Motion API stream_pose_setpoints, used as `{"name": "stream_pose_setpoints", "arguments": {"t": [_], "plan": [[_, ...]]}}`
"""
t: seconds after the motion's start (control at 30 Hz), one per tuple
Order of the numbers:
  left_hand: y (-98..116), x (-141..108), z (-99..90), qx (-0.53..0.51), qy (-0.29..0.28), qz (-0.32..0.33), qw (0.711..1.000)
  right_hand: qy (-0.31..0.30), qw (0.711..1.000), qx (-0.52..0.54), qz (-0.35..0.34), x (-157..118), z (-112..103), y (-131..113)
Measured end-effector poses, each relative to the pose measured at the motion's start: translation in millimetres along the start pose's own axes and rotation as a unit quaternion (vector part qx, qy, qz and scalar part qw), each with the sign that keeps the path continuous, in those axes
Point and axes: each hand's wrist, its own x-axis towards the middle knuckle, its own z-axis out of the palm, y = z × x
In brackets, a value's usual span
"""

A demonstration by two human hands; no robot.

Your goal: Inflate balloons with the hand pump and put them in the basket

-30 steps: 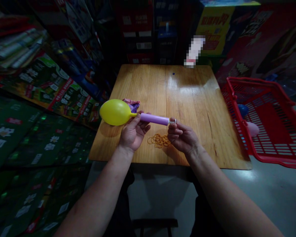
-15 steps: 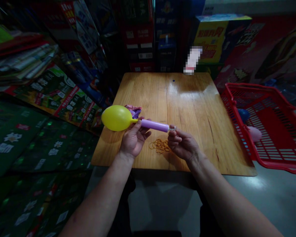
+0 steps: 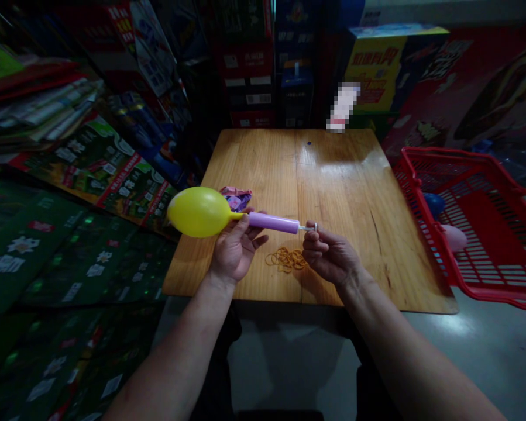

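Note:
A purple balloon pump (image 3: 274, 223) is held level above the wooden table. My left hand (image 3: 236, 248) is closed around its nozzle end, thumb on the neck of a yellow balloon (image 3: 199, 211). The balloon is partly inflated and points left. My right hand (image 3: 330, 252) pinches the pump's white handle (image 3: 315, 227), with a short length of rod showing outside the barrel. Under the hands lies a loose pile of tan rubber bands (image 3: 285, 259). Behind the balloon's neck sits a crumpled pink and purple packet (image 3: 237, 199), partly covered.
On the right a red basket (image 3: 460, 286) stands against the wooden table (image 3: 346, 193), holding a blue balloon (image 3: 433, 204) and a pink balloon (image 3: 454, 237). Green cartons (image 3: 21, 245) line the left side. Boxes (image 3: 249, 76) are stacked behind the far edge.
The yellow balloon has grown larger, its end reaching further left. My right hand has moved slightly right with the pump handle, and more rod shows.

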Motion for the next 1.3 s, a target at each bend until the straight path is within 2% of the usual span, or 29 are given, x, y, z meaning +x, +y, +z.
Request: {"name": "stream_pose_setpoints", "arguments": {"t": [0.07, 0.2, 0.3, 0.4, 0.5, 0.67, 0.87, 1.03, 1.2, 1.3], "plan": [[-6.9, -3.2, 2.9, -0.003, -0.005, -0.024, 1.000, -0.003, 1.000, 0.005, 0.010, 2.9, -1.3, 9.3], [-9.2, -1.2, 2.4, -0.028, -0.004, -0.023, 0.999, -0.015, 1.000, -0.008, 0.000, 5.4, 1.7, 15.9], [-1.3, 4.2, -2.3, -0.034, 0.004, -0.023, 0.999, -0.012, 1.000, -0.024, -0.001, 3.2, 5.0, 7.5], [9.6, 7.9, -7.1, -0.030, 0.022, 0.017, 0.999, -0.014, 0.999, -0.026, -0.023, -0.7, 5.7, -6.2], [13.4, 6.2, -8.0, -0.023, 0.014, 0.040, 0.999, -0.014, 0.999, -0.018, -0.041, -2.3, 4.2, -10.8], [0.3, -2.4, -1.2, -0.019, -0.019, -0.030, 0.999, -0.001, 0.999, -0.034, 0.001, 1.4, 3.1, 8.2], [-7.2, -2.9, 2.1, -0.040, -0.004, -0.021, 0.999, -0.010, 1.000, -0.007, 0.003, 3.6, 3.6, 19.4], [-1.0, 0.5, 0.1, -0.030, 0.018, -0.020, 0.999, 0.003, 1.000, -0.029, 0.003, 1.3, 7.0, 7.9], [12.0, 4.2, -5.2, -0.022, 0.035, 0.039, 0.998, -0.006, 0.998, -0.029, -0.046, -4.4, 10.0, -7.8], [6.7, 0.5, -4.3, -0.023, 0.020, 0.007, 1.000, -0.013, 0.999, -0.039, -0.029, -3.2, 6.6, -0.7]]}}
